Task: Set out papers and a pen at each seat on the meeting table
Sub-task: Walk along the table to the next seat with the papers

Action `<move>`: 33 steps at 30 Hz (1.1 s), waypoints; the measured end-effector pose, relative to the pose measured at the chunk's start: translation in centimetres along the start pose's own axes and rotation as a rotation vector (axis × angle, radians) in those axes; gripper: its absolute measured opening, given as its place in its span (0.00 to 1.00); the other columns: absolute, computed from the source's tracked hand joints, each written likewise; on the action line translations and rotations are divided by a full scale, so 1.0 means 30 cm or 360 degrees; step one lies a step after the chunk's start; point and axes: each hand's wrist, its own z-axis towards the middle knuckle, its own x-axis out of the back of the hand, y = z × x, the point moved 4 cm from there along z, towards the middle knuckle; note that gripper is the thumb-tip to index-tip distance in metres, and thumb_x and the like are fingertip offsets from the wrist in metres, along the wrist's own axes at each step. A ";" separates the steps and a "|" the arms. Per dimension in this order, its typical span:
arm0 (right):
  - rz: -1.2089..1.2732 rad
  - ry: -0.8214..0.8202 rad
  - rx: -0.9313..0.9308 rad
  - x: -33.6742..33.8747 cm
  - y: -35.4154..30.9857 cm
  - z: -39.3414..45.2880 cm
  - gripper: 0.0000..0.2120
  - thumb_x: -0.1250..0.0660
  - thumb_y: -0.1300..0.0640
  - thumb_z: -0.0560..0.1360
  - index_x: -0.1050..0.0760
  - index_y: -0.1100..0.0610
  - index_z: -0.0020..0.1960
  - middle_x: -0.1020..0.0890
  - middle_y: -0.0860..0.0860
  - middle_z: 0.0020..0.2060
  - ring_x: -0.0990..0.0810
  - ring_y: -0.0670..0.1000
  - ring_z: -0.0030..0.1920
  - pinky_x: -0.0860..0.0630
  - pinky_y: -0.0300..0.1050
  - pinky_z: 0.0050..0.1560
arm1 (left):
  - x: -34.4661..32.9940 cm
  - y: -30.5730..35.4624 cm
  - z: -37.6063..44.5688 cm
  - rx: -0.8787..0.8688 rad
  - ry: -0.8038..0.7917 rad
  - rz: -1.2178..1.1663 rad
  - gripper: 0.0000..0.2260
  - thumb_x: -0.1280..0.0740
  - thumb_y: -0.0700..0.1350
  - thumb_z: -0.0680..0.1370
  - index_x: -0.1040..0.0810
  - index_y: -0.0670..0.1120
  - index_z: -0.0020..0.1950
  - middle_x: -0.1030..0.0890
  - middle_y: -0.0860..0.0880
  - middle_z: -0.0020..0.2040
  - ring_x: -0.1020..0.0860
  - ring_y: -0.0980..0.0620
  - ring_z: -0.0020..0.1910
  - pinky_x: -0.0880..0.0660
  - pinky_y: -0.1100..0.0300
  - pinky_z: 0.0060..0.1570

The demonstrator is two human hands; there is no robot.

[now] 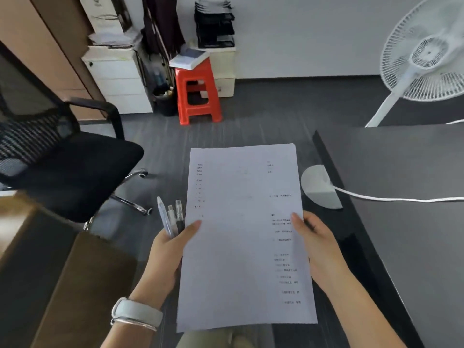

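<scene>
Both hands carry the supplies in the air, short of the bench (401, 222), whose dark top fills the view from 1 to 5 o'clock. The papers (243, 234) sit at the centre of the view as a stack held level between the two hands, printed side up. The left hand (168, 249), at 7 o'clock of the stack, does double duty: its thumb presses onto the left edge of the sheets while its curled fingers clasp a bundle of pens (170, 217) that stands up past the stack's left edge. The right hand (313, 244) pinches the right edge, thumb on top and fingers beneath.

Judging from this, nothing is laid out yet, and the step in hand is to bring the stack over the bench and deal the first set. To do it well, the right hand should slide off only the sheets meant for one seat and lay them square to the bench edge nearest the seat, while the left keeps a firm thumb on the remainder so it does not fan out. Then draw one pen from the bundle, and set it down beside the paper. The white cable (391, 198) and its pale disc (319, 187) lie on the bench at 3 o'clock of the stack; keep the papers off them so they lie flat. The black chair (75, 172) at 9 o'clock stands well apart from the bench.
</scene>
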 end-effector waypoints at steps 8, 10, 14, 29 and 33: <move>0.0042 0.0094 0.0012 -0.214 -0.288 0.762 0.09 0.37 0.51 0.77 0.24 0.51 0.55 0.16 0.51 0.49 0.17 0.52 0.50 0.22 0.54 0.55 | -0.221 0.333 0.817 0.0041 -0.0195 0.0068 0.11 0.30 0.44 0.73 0.19 0.42 0.53 0.15 0.41 0.50 0.17 0.40 0.50 0.25 0.43 0.58; 0.0074 0.0174 0.0024 -0.254 -0.392 0.950 0.09 0.37 0.50 0.77 0.23 0.51 0.54 0.16 0.52 0.49 0.17 0.53 0.50 0.23 0.57 0.57 | -0.304 0.460 1.029 0.0019 -0.0265 0.0100 0.09 0.29 0.44 0.73 0.18 0.43 0.51 0.15 0.42 0.48 0.17 0.41 0.50 0.25 0.43 0.58; 0.0137 0.0294 0.0005 -0.291 -0.570 1.228 0.09 0.37 0.51 0.77 0.24 0.52 0.53 0.16 0.52 0.48 0.17 0.54 0.50 0.23 0.57 0.56 | -0.480 0.663 1.330 0.0051 -0.0338 0.0141 0.06 0.29 0.42 0.73 0.18 0.43 0.48 0.15 0.42 0.47 0.17 0.42 0.48 0.23 0.46 0.56; 0.0376 0.0548 0.0129 -0.118 -1.130 2.502 0.07 0.38 0.54 0.78 0.23 0.54 0.51 0.16 0.49 0.43 0.16 0.46 0.38 0.23 0.36 0.34 | -1.400 1.119 2.522 0.0012 -0.0538 0.0283 0.08 0.31 0.40 0.74 0.19 0.41 0.52 0.16 0.40 0.47 0.18 0.41 0.47 0.22 0.47 0.52; 0.0475 0.0696 0.0109 0.000 -1.292 2.743 0.08 0.37 0.53 0.77 0.22 0.55 0.53 0.15 0.52 0.46 0.15 0.53 0.44 0.20 0.45 0.41 | -1.696 1.239 2.745 0.0017 -0.0661 0.0409 0.10 0.30 0.42 0.73 0.19 0.40 0.53 0.16 0.39 0.48 0.18 0.39 0.49 0.23 0.46 0.53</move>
